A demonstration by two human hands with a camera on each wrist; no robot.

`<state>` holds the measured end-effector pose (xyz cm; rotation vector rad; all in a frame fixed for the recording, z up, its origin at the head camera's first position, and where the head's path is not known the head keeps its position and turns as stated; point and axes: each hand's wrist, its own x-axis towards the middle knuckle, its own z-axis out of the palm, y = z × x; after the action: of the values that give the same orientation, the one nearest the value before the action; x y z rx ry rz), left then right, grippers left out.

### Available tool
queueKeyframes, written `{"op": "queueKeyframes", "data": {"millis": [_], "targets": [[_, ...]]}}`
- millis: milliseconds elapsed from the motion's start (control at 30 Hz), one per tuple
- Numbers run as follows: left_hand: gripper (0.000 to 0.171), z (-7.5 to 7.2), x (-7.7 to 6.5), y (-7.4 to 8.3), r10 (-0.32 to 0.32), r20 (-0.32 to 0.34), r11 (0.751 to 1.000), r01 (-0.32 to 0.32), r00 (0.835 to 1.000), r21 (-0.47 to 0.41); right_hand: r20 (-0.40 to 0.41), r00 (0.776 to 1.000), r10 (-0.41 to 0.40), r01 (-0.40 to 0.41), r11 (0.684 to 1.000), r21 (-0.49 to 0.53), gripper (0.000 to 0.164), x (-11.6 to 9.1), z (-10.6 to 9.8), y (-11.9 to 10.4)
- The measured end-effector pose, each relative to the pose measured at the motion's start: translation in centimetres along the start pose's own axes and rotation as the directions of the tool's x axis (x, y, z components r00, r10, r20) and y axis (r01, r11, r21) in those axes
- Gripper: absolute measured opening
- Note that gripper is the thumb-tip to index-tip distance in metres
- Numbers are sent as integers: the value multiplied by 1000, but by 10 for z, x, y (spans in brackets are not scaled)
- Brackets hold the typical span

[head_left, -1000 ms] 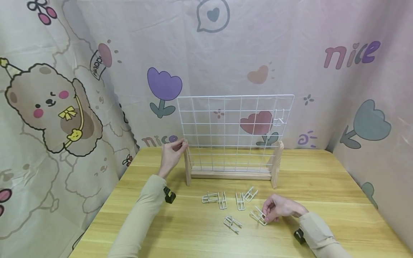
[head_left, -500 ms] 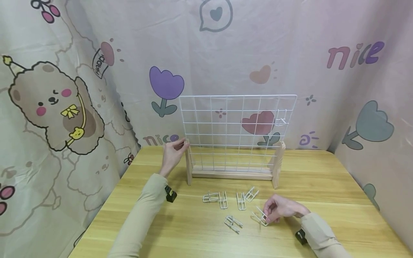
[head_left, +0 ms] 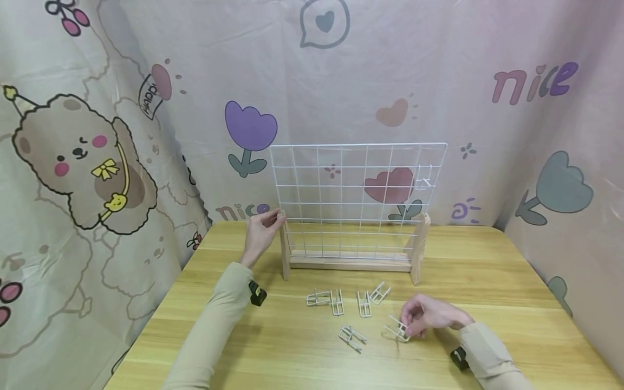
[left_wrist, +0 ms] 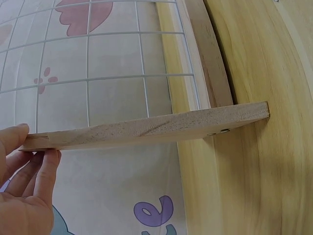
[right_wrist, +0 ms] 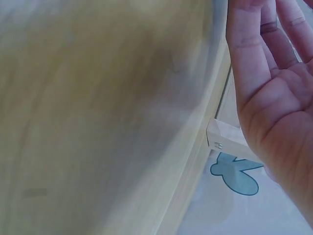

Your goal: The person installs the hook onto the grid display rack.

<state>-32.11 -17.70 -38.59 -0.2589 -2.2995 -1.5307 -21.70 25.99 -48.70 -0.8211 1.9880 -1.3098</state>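
Note:
My left hand (head_left: 260, 234) pinches the top of the left wooden post (head_left: 285, 254) of a stand that carries a white wire grid (head_left: 358, 144). Close up in the left wrist view, the thumb and fingertips sit on opposite faces of that post (left_wrist: 146, 128). Between the thumb and fingers of my right hand (head_left: 431, 315) is a white wire hook (head_left: 402, 338), its prongs pointing left, low over the table. The right wrist view shows this hand's palm (right_wrist: 288, 103) but not the hook. Another hook (head_left: 423, 182) hangs near the grid's upper right corner.
Several more wire hooks lie on the wooden table (head_left: 273, 346) in front of the stand, among them one hook (head_left: 349, 337) nearest me. The right post (head_left: 418, 252) stands behind my right hand. A printed curtain (head_left: 312, 86) closes off the back and sides.
My right hand has shifted slightly to the right, and the hook in it has moved and turned a little. The left hand stays on the post.

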Motion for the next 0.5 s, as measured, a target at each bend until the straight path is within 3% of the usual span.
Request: {"op": "queueKeyframes", "data": {"millis": [300,500], "targets": [[39,0,1,0,-15,13,1000,15,1000,2,0,992,-123,123,992,0,4,-2,-6,0],[40,0,0,-1,-9,15,1000,9,1000,12,-28,987,-161,160,987,-36,10,-2,-8,-3]]}}
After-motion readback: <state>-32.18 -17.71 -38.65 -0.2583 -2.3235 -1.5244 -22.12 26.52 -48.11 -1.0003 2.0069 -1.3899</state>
